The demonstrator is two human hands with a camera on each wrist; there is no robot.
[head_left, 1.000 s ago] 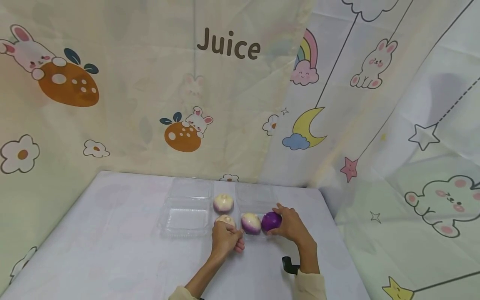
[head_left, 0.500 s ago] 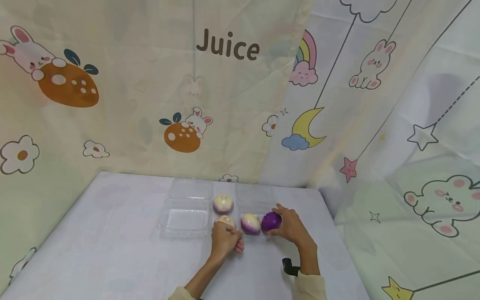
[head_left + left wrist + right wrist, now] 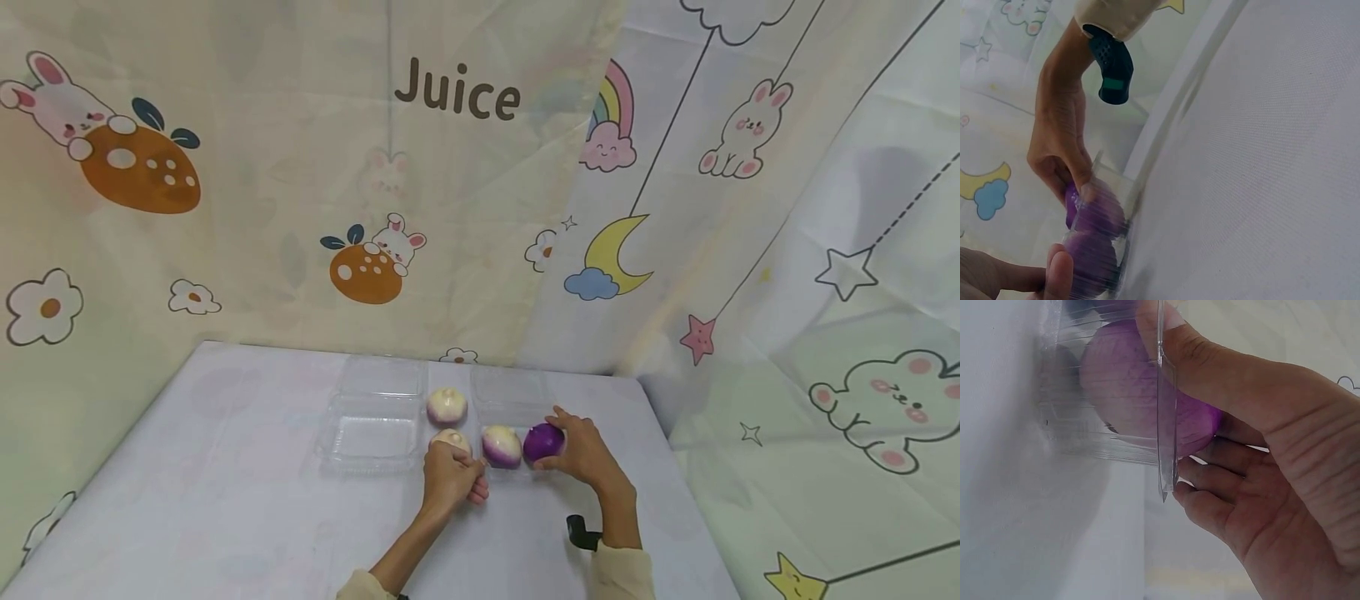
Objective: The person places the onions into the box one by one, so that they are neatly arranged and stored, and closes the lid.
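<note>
While your right hand (image 3: 587, 450) grips the purple onion (image 3: 542, 442) at three o'clock in the clear container (image 3: 1167, 434), your left hand (image 3: 453, 482) is curled by its eight o'clock edge (whether pinching it, I cannot tell); a white-and-purple onion (image 3: 502, 446) sits at nine o'clock inside.

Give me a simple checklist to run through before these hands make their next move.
1. Right hand around the purple bulb: ok, thumb and fingers are on it.
2. Pale bulb beside it in the right box: ok.
3. Right box's lid folded back: ok.
4. Left box open: ok.
5. Every bulb boxed: not ok; the rear bulb and front bulb sit between the boxes.
6. Left hand gripping firmly: cannot tell.
</note>
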